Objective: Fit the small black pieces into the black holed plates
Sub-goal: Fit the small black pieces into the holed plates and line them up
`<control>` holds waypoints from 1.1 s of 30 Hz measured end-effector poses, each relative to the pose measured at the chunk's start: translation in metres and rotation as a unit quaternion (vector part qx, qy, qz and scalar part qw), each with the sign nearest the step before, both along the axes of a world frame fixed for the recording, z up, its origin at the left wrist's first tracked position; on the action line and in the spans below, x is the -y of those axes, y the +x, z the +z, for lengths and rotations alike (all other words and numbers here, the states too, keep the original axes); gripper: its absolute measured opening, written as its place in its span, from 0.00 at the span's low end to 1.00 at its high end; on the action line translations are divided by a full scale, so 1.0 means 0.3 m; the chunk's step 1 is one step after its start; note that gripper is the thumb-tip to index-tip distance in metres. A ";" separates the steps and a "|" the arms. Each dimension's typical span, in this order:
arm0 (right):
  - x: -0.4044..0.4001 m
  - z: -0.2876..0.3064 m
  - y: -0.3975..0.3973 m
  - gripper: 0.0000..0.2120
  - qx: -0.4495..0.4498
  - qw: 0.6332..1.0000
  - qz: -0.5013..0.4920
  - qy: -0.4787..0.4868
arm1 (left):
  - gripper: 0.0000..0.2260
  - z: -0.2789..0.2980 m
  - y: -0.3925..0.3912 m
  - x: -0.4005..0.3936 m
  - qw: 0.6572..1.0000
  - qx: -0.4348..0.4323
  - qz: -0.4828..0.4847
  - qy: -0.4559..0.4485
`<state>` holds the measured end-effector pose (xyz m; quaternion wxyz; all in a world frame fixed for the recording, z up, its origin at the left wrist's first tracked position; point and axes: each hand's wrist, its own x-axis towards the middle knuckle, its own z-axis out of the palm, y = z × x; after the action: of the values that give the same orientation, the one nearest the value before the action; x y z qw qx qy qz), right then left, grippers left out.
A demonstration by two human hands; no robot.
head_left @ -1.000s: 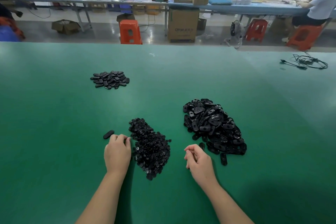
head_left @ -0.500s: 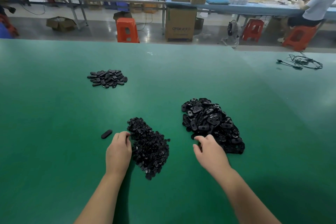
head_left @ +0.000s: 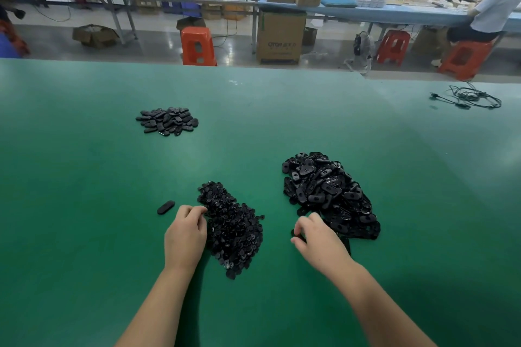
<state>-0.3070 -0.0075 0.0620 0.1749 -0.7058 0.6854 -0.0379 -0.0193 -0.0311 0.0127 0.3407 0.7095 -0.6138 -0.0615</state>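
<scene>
Small-piece heap (head_left: 234, 231): table centre.
Plate heap (head_left: 328, 194): right of it.
Left hand (head_left: 184, 236): fingers curled at that heap's left edge — hold unclear.
Right hand (head_left: 318, 238): pinching a plate — at plate heap's near edge.

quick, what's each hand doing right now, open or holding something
Left hand: fingers curled at the edge of the small-piece pile; whether it holds one cannot be told.
Right hand: pinching a black plate beside the plate pile.
</scene>
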 end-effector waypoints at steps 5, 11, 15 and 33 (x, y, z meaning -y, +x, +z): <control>0.018 0.001 0.010 0.25 -0.045 0.998 -0.034 0.038 | 0.06 0.001 0.002 -0.001 1.000 -0.001 -0.001 0.001; 0.043 -0.004 0.015 0.14 0.048 0.997 -0.022 0.048 | 0.06 0.004 0.000 0.001 1.000 0.006 -0.007 0.001; 0.043 -0.034 0.036 0.20 0.250 0.965 -0.069 0.042 | 0.07 0.006 0.000 -0.002 1.000 0.010 -0.007 0.004; -0.007 -0.148 0.084 0.08 0.514 0.831 -0.205 -0.061 | 0.11 0.004 -0.009 0.002 1.000 0.013 0.015 0.006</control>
<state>-0.2818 -0.0054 0.0175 0.4473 -0.4371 0.6215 -0.4718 -0.0220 -0.0317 0.0139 0.3292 0.7215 -0.6070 -0.0506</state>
